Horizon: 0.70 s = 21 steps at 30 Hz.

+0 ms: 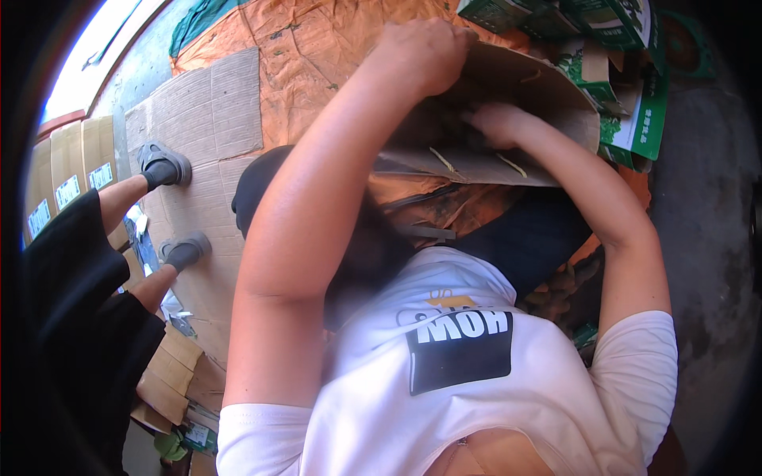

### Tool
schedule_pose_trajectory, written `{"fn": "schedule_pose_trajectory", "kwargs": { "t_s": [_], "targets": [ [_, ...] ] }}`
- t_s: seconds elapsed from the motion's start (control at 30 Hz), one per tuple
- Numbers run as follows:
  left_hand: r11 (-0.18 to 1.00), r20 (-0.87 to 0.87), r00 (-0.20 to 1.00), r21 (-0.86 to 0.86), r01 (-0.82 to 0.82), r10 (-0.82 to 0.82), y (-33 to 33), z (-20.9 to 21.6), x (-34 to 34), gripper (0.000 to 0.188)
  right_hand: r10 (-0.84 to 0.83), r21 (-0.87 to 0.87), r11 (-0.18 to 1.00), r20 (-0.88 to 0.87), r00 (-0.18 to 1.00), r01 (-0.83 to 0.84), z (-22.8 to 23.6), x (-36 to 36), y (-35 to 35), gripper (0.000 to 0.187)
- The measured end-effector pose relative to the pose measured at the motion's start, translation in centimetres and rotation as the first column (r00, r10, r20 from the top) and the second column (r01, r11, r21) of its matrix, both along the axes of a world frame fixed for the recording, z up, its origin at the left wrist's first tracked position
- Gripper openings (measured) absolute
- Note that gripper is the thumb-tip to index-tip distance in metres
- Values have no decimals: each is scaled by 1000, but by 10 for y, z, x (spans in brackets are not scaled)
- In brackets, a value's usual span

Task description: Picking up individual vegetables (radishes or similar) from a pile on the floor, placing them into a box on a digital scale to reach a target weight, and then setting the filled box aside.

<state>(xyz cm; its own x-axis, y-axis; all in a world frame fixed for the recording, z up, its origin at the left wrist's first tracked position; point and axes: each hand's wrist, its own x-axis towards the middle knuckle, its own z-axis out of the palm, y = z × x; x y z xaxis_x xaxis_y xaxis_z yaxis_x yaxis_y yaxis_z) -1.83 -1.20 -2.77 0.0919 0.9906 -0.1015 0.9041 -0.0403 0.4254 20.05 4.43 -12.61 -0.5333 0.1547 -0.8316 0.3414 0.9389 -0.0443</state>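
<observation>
At the far left, brown cartons [83, 155] are stacked, and beside them a co-worker's sandalled foot [167, 165] is planted on a flat cardboard sheet [222, 103]. To the right of the sheet, a crumpled orange tarp [317, 67] is spread out, and the open cardboard box [567, 111] is set on it, in front of the wearer's lap, with its dark mouth turned partly toward the body.

The box's upper left corner is met by the left hand [429, 54]; its fingers are curled in, and the rim appears to be gripped by them. From there the box's long axis is drawn rightward and somewhat downward across the view, away from that hand. Along the near wall, short pale cords [443, 161] are threaded.

Farther right, the mouth of the box is entered from the right side by the right hand [506, 124], which is the one nearer the dark inside. The interior is reached directly leftward of its knuckles, but its fingertips are lost in shadow, so whether anything is held cannot be told.

Just beyond the box's right end, green printed cartons [639, 123] are heaped, and past them grey floor [706, 198] is seen.
</observation>
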Motion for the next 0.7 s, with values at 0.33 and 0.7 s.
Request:
{"fn": "schedule_pose_trajectory", "kwargs": {
  "t_s": [0.33,0.7],
  "targets": [
    [997,137,991,-76,4,7,-1,0,-15,64,-302,-118,685,-944,132,719,167,145,-50,24],
    [904,125,992,424,-60,7,8,-59,-86,44,-427,-147,-11,-894,-138,989,61,406,-239,19]
  ]
}}
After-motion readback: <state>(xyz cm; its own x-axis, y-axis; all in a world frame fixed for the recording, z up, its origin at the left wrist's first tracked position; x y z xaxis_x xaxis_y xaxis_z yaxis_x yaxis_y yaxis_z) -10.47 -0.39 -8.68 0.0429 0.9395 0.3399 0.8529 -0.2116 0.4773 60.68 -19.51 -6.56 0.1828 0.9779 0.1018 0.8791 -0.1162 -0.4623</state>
